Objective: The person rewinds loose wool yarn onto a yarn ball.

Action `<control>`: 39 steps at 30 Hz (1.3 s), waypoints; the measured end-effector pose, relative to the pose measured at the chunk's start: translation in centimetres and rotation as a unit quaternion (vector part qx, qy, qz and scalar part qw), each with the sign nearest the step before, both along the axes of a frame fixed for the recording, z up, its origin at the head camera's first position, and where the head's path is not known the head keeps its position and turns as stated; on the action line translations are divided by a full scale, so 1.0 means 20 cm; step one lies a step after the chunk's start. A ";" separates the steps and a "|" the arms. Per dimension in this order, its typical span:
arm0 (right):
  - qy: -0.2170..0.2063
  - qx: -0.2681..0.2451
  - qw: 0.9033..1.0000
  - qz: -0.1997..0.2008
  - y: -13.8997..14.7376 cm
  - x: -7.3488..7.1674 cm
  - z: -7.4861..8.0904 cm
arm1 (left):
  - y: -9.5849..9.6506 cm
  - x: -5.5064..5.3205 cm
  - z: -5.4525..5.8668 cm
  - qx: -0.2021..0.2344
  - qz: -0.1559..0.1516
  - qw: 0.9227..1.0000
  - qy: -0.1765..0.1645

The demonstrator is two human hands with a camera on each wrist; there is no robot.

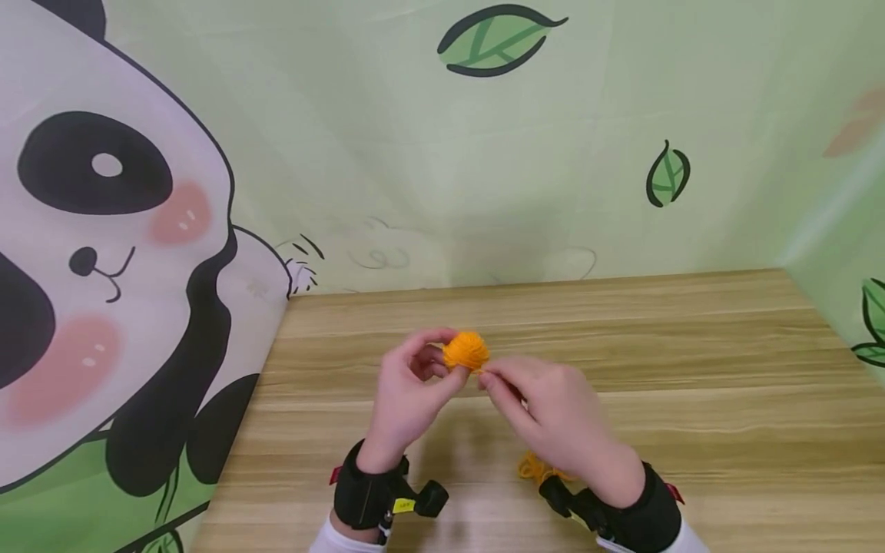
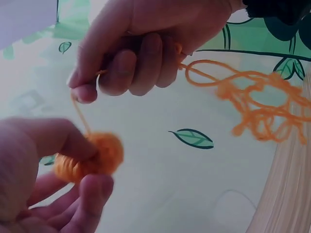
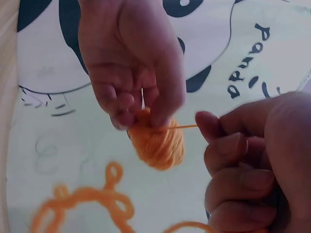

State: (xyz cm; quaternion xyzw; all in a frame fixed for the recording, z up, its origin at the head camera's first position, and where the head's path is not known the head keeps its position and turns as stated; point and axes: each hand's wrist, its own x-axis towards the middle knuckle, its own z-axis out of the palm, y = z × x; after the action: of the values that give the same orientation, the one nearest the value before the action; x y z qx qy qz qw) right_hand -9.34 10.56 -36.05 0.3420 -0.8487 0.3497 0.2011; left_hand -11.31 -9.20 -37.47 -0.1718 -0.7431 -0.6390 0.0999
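Observation:
A small orange ball of yarn (image 1: 466, 351) is held up over the table between the thumb and fingers of my left hand (image 1: 417, 388). Just to its right, my right hand (image 1: 553, 407) pinches the yarn strand between thumb and forefinger. In the right wrist view that strand (image 3: 187, 126) runs taut and short from the ball to the pinch. My other right fingers curl into the palm, and in the left wrist view yarn comes out behind them. Loose, looped yarn (image 2: 262, 97) trails from there; in the head view part of it (image 1: 535, 467) shows below my right hand.
The wood-grain table (image 1: 726, 384) spreads beneath both hands. A green cloth backdrop (image 1: 387, 115) with printed leaves rises behind it, and a large printed panda (image 1: 173, 307) fills the left side. Black wrist cameras (image 1: 369, 491) are strapped to both wrists.

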 end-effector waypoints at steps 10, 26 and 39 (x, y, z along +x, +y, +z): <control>0.048 -0.042 0.997 -0.051 0.06 -0.04 0.02 | -0.02 -0.01 -0.06 -0.027 -0.141 0.990 0.002; -0.028 -0.006 0.998 -0.064 0.05 -0.08 -0.02 | -0.03 0.01 -0.05 0.110 -0.217 0.968 -0.053; -0.100 0.095 0.990 -0.026 -0.01 -0.07 -0.06 | -0.03 -0.02 -0.05 0.188 -0.081 0.975 -0.092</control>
State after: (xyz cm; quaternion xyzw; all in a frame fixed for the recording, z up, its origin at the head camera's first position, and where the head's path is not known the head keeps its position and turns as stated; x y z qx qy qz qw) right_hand -10.72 10.30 -37.17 0.3004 -0.9025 0.2947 0.0915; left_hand -11.65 -9.89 -38.42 -0.1502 -0.5993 -0.7863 0.0097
